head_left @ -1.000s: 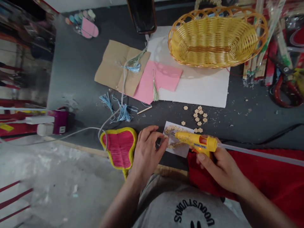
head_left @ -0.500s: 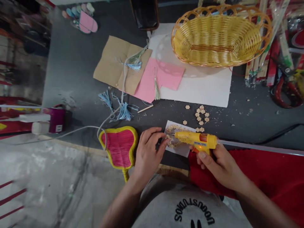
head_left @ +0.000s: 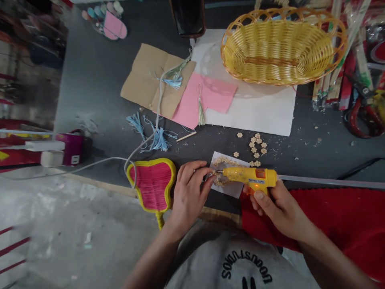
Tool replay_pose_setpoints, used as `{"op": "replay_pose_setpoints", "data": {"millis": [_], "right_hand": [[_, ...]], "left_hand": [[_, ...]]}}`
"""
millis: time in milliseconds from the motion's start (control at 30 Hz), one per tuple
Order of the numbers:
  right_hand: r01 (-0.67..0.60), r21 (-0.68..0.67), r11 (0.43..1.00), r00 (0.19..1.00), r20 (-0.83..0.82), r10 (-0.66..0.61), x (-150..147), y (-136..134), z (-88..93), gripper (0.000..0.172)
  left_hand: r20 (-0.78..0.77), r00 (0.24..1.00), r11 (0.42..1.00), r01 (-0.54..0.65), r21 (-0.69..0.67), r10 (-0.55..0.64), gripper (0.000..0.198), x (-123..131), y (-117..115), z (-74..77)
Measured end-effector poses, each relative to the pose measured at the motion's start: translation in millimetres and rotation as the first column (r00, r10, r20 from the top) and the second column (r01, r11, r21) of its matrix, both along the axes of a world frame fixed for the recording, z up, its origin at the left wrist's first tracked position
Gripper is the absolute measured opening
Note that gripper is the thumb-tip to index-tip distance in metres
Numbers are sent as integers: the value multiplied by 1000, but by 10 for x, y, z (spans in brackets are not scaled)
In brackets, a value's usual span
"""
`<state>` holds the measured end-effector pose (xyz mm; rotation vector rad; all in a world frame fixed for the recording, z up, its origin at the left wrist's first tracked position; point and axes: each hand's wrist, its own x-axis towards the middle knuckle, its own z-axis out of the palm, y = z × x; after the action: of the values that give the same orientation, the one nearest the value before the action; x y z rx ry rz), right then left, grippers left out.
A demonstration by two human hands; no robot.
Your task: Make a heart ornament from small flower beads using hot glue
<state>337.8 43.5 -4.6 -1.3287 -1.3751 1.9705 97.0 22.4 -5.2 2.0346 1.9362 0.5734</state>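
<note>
A yellow hot glue gun (head_left: 249, 176), with a long clear glue stick (head_left: 325, 181) out of its back, is gripped by my right hand (head_left: 275, 204). Its metal nozzle points left, toward the fingertips of my left hand (head_left: 189, 192). Those fingers pinch together at the nozzle; whatever small piece they hold is too hidden to name. Under the gun lies a white card (head_left: 233, 189) bearing a ring of small wooden flower beads (head_left: 225, 161), partly covered by the gun and fingers. Several loose flower beads (head_left: 257, 144) lie just beyond the card.
A pink panel with yellow rim (head_left: 153, 186) sits left of my left hand. Beyond are blue tassels (head_left: 159, 139), brown paper (head_left: 144, 76), pink paper (head_left: 189, 110), a yellow basket (head_left: 282, 52) and red-handled scissors (head_left: 357, 118). A grey cable (head_left: 159, 108) crosses the table; red cloth (head_left: 337, 228) lies right.
The whole view has shifted slightly, so things appear a little further right. Both hands keep nearly the same pose, the glue gun's nozzle still at my left fingertips.
</note>
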Motion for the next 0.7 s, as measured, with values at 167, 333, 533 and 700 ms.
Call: {"op": "replay_pose_setpoints", "data": {"millis": [167, 333, 533, 700], "right_hand": [[-6, -53, 999, 1000, -7, 6, 26, -57, -62, 24], [-36, 37, 999, 999, 28, 35, 12, -18, -32, 27], [-52, 86, 995, 997, 54, 48, 17, -21, -44, 25], [-48, 60, 997, 998, 47, 45, 24, -37, -53, 24]], "left_hand": [[-9, 1000, 1000, 3, 13, -3, 6, 3, 1, 1], [-7, 1000, 1000, 20, 12, -20, 8, -1, 1, 13], [-22, 999, 999, 29, 22, -28, 8, 2, 7, 4], [-20, 999, 999, 34, 18, -33, 9, -5, 4, 1]]}}
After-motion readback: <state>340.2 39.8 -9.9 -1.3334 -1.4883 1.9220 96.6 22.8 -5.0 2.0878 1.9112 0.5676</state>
